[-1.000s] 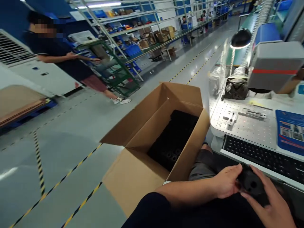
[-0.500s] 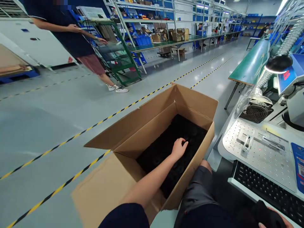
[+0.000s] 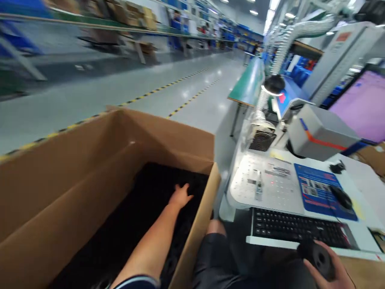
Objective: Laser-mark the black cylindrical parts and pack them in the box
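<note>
My left hand reaches into an open cardboard box, its fingers spread just over the black contents. Single black pieces in the box are hard to tell apart. At the lower right, my right hand is wrapped round a black rounded part with a round hole in its face. That part is in front of the keyboard's near edge.
A white workbench with a perforated metal plate stands on the right, with a lamp, a mouse, a blue mat and a monitor. A green table lies beyond. Shelving lines the left aisle.
The view has swung right and closer to the box; the bystander has left the picture. My right hand and its black part show more fully. My left hand's fingers have spread.
</note>
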`<state>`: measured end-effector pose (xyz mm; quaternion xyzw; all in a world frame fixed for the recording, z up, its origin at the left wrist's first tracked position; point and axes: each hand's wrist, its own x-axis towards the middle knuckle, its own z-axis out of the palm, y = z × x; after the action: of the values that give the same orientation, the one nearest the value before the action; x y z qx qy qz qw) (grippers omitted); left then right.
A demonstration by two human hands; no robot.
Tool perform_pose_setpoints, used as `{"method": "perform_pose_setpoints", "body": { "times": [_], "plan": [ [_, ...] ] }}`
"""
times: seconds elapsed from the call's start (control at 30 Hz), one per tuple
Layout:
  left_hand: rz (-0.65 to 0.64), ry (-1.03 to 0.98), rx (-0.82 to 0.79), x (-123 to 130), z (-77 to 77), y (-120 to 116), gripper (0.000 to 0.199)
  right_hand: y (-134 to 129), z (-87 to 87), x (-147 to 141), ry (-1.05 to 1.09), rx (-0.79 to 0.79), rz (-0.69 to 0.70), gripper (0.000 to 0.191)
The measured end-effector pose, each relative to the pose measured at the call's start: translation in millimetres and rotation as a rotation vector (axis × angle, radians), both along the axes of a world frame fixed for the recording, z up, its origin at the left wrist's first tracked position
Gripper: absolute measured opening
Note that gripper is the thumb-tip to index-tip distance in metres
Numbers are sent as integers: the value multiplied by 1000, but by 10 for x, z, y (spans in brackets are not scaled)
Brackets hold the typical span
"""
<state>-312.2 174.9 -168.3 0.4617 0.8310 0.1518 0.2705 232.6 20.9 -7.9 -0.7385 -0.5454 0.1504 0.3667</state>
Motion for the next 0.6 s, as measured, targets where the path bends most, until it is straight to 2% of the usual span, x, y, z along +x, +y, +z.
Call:
{"method": "perform_pose_setpoints", "body": {
  "times": [0.1,0.17,0.23,0.3,0.4,0.5,0.6],
  "plan": [
    [-78,94,-66,-6,-183,296,41,385,129,-87,-14,27,77,59],
    [-109,145,-85,-13,-268,351,42,784,203,-193,-6,50,151,55],
    [-115,177,-101,6,-313,299,48,1186,242,-321,19,65,205,53],
    [-101,196,-109,55,-318,176,53,1525,236,-448,48,51,241,54],
    [-68,218,-80,133,-245,-86,53,1876,170,-595,57,2,292,56],
    [-58,215,-39,144,-53,-447,49,2099,101,-679,50,-54,344,53],
    [-41,98,-2,112,207,-957,56,2276,58,-725,76,-113,417,52]
  ]
}}
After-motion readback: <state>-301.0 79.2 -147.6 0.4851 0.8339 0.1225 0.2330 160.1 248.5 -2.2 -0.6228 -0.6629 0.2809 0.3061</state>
